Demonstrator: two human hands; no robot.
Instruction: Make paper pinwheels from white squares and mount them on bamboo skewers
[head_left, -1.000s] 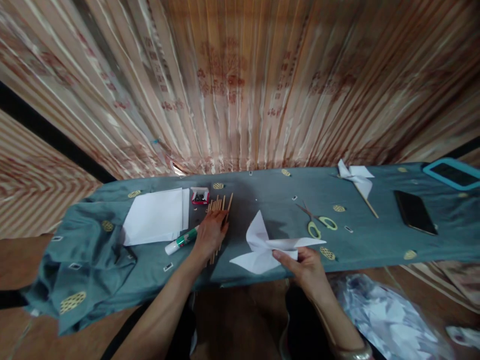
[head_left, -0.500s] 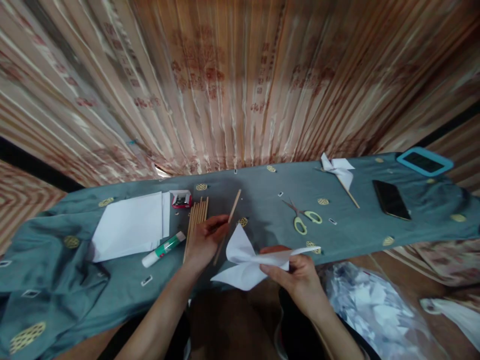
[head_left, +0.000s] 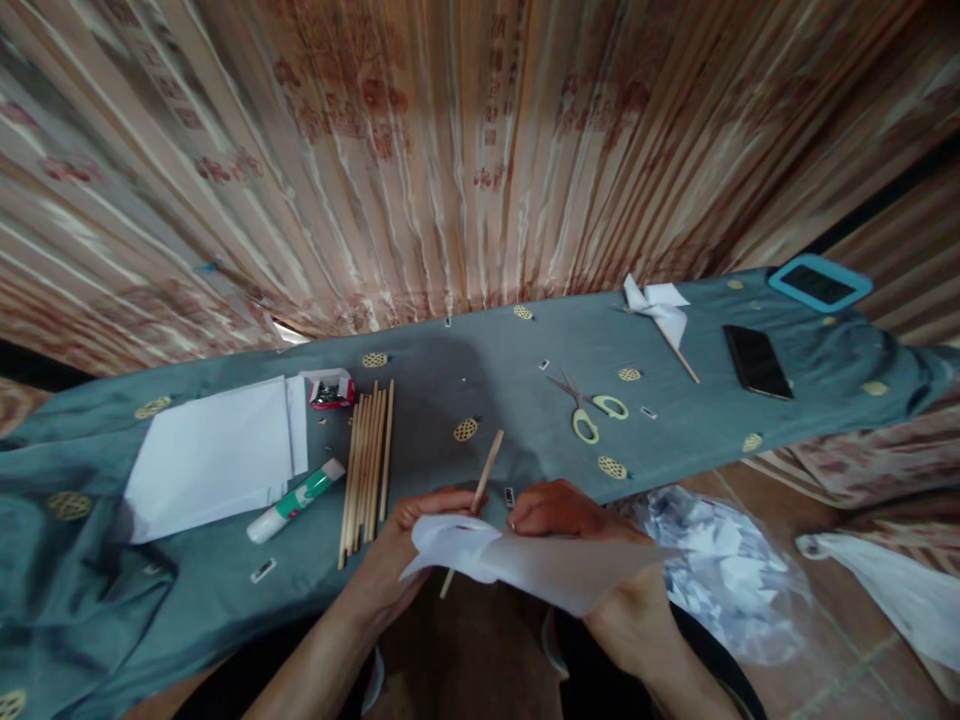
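My left hand [head_left: 397,555] is closed around a thin wooden stick [head_left: 489,468], which slants up and away. A folded white paper pinwheel [head_left: 536,565] lies across the stick, its left side against the same hand. Behind the paper's upper edge, my right hand [head_left: 559,510] is closed with the fingers curled. A tiny glint shows at its fingertips, too small to name, and the paper hides part of the hand. To the left lies a row of similar wooden sticks [head_left: 366,460]. A finished pinwheel on a stick [head_left: 664,318] rests at the far right.
On the cloth-covered table [head_left: 435,400] are white paper sheets [head_left: 214,455], a glue stick [head_left: 296,502], a small red box of metal pins [head_left: 331,390], scissors [head_left: 585,408], a black phone [head_left: 757,362] and a blue-framed device [head_left: 821,283]. A plastic bag of paper scraps [head_left: 724,565] stands below.
The stick in my left hand has come in against the pinwheel, and that hand now meets the paper. My right hand has shifted behind the paper and curled. The view has turned slightly.
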